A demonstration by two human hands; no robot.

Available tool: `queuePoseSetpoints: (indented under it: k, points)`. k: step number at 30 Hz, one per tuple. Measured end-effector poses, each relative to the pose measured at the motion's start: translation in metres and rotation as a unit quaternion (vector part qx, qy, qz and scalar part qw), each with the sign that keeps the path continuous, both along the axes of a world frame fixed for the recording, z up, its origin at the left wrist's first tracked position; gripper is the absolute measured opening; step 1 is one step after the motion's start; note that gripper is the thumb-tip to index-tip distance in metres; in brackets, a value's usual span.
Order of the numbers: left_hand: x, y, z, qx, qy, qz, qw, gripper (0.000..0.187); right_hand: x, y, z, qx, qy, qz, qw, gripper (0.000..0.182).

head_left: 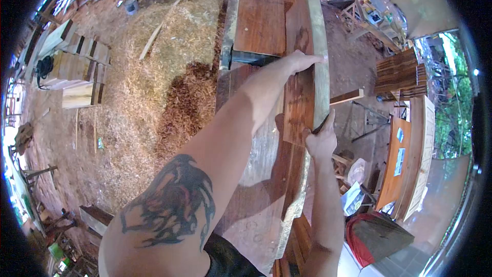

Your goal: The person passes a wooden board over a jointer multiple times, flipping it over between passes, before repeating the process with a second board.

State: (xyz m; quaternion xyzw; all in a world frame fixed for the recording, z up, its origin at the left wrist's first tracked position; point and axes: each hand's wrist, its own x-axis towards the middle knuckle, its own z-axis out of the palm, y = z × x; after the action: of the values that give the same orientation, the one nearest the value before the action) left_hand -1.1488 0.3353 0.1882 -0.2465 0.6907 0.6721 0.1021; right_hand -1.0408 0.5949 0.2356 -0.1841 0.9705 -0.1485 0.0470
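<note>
A brown wooden board point(299, 100) stands on its long edge, its pale upper edge facing me. My left hand point(306, 62) is closed over that upper edge at about mid-length. At the board's near end, my right hand point(321, 141) grips the corner. Under the board lies a long wooden-topped bench point(261, 7), with a dark gap holding a black bar or roller point(251, 58) across it. The board's lower edge is partly hidden by my left arm.
Shavings point(187, 97) cover the floor at left. Stacked timber blocks point(84, 69) stand farther left, and a loose stick point(161, 28) lies on the shavings. A wooden bar point(347, 96) juts out right of the board. Dark planks point(398, 72) and an orange panel point(393, 161) stand at right.
</note>
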Motion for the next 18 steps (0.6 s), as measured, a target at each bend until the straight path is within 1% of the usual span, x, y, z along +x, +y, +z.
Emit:
queuePoseSetpoints:
  k: [3,6,9,10,11,12,13,14,15,16,17,18]
  points:
    - [-0.009,-0.003,0.007,-0.041,-0.009,0.039,0.998,0.118,-0.012,-0.016,0.005,0.024,-0.016,-0.013,1.0,0.114]
    - [-0.01,-0.01,0.008,-0.069,-0.02,0.021,0.997,0.114,-0.028,-0.025,0.0,0.033,-0.012,-0.019,0.999,0.115]
    - [0.022,-0.003,0.016,0.014,0.009,0.021,1.0,0.111,-0.04,-0.043,0.007,0.05,-0.025,-0.027,0.998,0.116]
    - [0.022,-0.002,-0.012,0.021,0.022,0.024,0.999,0.11,-0.043,-0.048,0.007,0.052,-0.024,-0.027,0.998,0.116]
    - [0.036,0.0,-0.028,-0.01,0.006,0.025,1.0,0.105,-0.047,-0.053,0.007,0.053,-0.021,-0.027,0.998,0.117]
    - [0.072,0.006,-0.019,-0.016,0.021,0.037,0.999,0.096,-0.053,-0.059,0.009,0.054,-0.017,-0.025,0.998,0.117]
    - [0.1,0.017,-0.038,-0.098,0.105,0.075,0.987,0.092,-0.058,-0.065,0.011,0.056,-0.018,-0.029,0.998,0.117]
    - [0.136,0.019,-0.039,-0.176,0.045,0.07,0.981,0.079,-0.061,-0.071,0.013,0.058,-0.02,-0.032,0.998,0.117]
    - [0.172,0.024,-0.049,-0.178,0.042,0.096,0.978,0.071,-0.066,-0.076,0.013,0.06,-0.022,-0.035,0.997,0.117]
    - [0.213,0.028,-0.073,-0.138,0.106,0.172,0.97,0.061,-0.071,-0.08,0.011,0.058,-0.014,-0.03,0.998,0.117]
    - [0.248,0.025,-0.065,-0.145,0.081,0.199,0.966,0.052,-0.076,-0.081,0.009,0.057,-0.007,-0.024,0.998,0.116]
    - [0.279,0.02,-0.091,-0.214,0.07,0.222,0.949,0.052,-0.082,-0.084,0.006,0.056,0.001,-0.018,0.998,0.116]
